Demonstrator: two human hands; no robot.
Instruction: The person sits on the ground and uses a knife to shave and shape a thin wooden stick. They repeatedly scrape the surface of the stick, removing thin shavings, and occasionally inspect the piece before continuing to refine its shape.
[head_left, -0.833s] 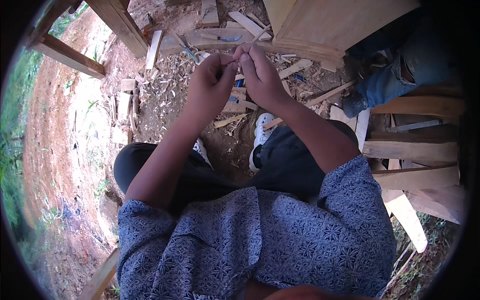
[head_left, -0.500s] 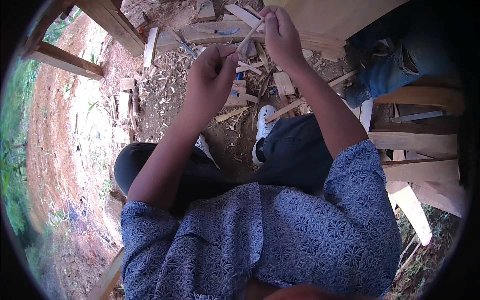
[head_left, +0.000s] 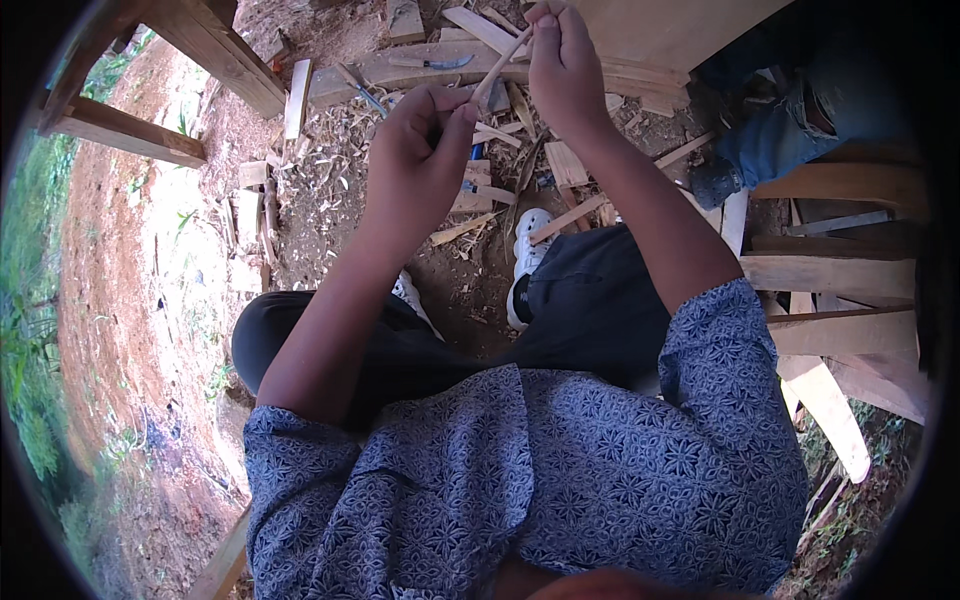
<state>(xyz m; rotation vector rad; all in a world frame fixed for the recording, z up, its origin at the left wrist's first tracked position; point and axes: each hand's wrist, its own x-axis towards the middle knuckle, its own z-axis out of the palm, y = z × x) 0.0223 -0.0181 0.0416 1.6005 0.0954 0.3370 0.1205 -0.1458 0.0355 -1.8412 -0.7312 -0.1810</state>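
Shirt cloth [head_left: 440, 470] with a blue and white flower pattern covers the person's chest and upper arms, above dark trousers [head_left: 595, 300] and spread knees. Both bare forearms reach forward. The left hand [head_left: 415, 150] pinches the nearer end of a thin, pale stick [head_left: 499, 66] between thumb and fingers. The right hand [head_left: 567, 75], further out, grasps the other end, its thumb pressed toward curled fingers. The stick slants between them, held above the ground. Lower down, a white shoe [head_left: 527, 245] stands on brown soil, with wood shavings [head_left: 330, 165] scattered ahead of it. To the right lie stacked planks [head_left: 830, 277], near another person's leg in torn blue jeans [head_left: 765, 157]. Beyond the hands, a knife [head_left: 448, 63] lies on a long curved board [head_left: 390, 78], beside a broad wooden panel [head_left: 680, 35]. Thick wooden posts [head_left: 215, 55] stand at upper left.
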